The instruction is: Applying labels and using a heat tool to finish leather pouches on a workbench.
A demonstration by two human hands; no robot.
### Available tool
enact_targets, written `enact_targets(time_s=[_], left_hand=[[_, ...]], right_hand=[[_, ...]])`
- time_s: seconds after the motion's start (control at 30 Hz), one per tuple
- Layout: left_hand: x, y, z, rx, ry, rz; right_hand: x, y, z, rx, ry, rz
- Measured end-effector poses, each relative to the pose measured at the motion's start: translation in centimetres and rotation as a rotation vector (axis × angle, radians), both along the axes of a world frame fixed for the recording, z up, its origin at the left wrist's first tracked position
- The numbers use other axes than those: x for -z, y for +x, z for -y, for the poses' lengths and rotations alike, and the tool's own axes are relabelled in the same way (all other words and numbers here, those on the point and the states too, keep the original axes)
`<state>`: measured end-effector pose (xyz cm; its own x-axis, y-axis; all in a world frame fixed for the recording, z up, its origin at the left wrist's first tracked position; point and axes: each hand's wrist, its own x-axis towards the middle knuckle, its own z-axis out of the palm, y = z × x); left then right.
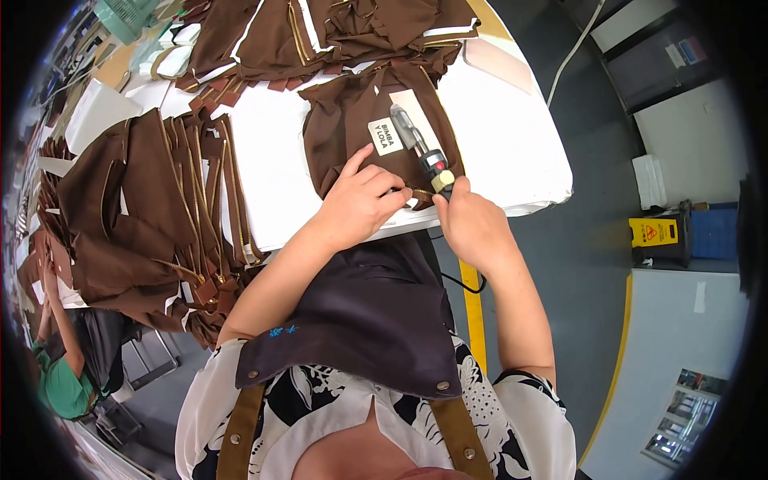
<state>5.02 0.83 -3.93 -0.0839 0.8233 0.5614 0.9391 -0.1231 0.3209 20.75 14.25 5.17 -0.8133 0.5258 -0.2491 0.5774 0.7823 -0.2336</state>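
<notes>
- A brown cloth (340,120) is laid on the white desk (512,156), near its front edge and right in front of the wearer.
- A white label (385,138) with dark print is borne by the cloth, and a pale strip (410,106) is seen just beside it, partly covered by the tool.
- A tool (430,160) with a grey tip, a dark body and a yellowish collar is held slantwise over the cloth, its tip pointed away from the wearer, beside the label.
- The tool's rear end is clasped by the right hand (478,228); that grip is closed on it.
- The left hand (356,206) is placed at the cloth's front edge, with one finger stretched toward the label and the others curled close to a brass zip (422,194). Whether anything is pinched in that grip cannot be told.
- A dark cable (468,286) is seen below the right hand, over the grey floor (544,264).
- A pile (112,188) of brown cloths with brass zips is stacked to the left, and more cloths (376,32) are spread at the far side of the desk.
- A pinkish board (498,66) is set at the desk's far right.
- A dark apron (352,320) is worn over a patterned top.
- At the far left, a co-worker in green (66,388) is seen, with a hand placed near brown fabric.
</notes>
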Motion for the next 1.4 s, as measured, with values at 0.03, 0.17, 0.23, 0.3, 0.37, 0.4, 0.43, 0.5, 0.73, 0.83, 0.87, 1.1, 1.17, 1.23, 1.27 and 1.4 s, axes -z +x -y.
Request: enact_targets(time_s=[0.03, 0.17, 0.23, 0.3, 0.37, 0.4, 0.43, 0.5, 0.73, 0.83, 0.87, 1.1, 1.17, 1.23, 1.27, 1.4], left_hand=[[0.0, 0.0, 0.0, -0.002, 0.000, 0.007], [0.2, 0.0, -0.1, 0.003, 0.004, 0.020], [0.2, 0.1, -0.1, -0.001, 0.004, 0.009], [0.2, 0.1, -0.1, 0.005, 0.004, 0.011], [0.2, 0.0, -0.2, 0.016, 0.004, 0.015], [0.1, 0.0, -0.1, 0.012, 0.000, 0.013], [0.1, -0.1, 0.0, 0.002, -0.003, 0.010], [0.2, -0.1, 0.0, 0.003, 0.000, 0.012], [-0.3, 0.1, -0.1, 0.000, -0.010, 0.026], [-0.4, 0.1, 0.0, -0.001, -0.012, 0.031], [-0.4, 0.2, -0.1, 0.001, -0.010, 0.032], [-0.1, 0.1, 0.0, 0.006, 0.000, 0.022], [-0.1, 0.1, 0.0, 0.007, 0.001, 0.022], [-0.1, 0.2, -0.1, 0.003, 0.001, 0.018], [0.0, 0.2, -0.2, 0.005, 0.000, 0.017], [-0.1, 0.2, -0.2, 0.008, 0.003, 0.006]], right_hand=[[0.0, -0.6, -0.3, 0.001, 0.001, 0.000], [-0.4, -3.1, -1.6, 0.012, -0.032, -0.003], [-0.9, -4.2, -2.3, 0.038, -0.070, -0.005], [0.3, -4.8, -3.2, 0.009, 0.021, -0.041], [0.5, -5.1, -3.1, 0.029, 0.015, -0.016], [0.1, -5.2, -2.7, 0.028, 0.012, -0.013], [-0.8, -5.2, -2.1, 0.095, -0.120, 0.037], [-0.5, -4.4, -1.7, 0.167, -0.248, 0.090], [1.0, 0.1, -0.5, 0.050, -0.013, 0.044], [0.5, 1.7, 0.2, 0.052, -0.008, 0.066], [0.3, 2.3, 0.3, 0.051, -0.011, 0.079], [-3.1, 5.3, 0.8, 0.005, -0.018, 0.208], [-4.4, 5.8, 0.6, -0.003, -0.003, 0.247], [-5.8, 6.4, 0.0, -0.088, 0.039, 0.275], [-6.6, 6.6, -0.2, -0.122, 0.063, 0.297], [-10.1, 6.2, -1.3, -0.217, 0.128, 0.373]])
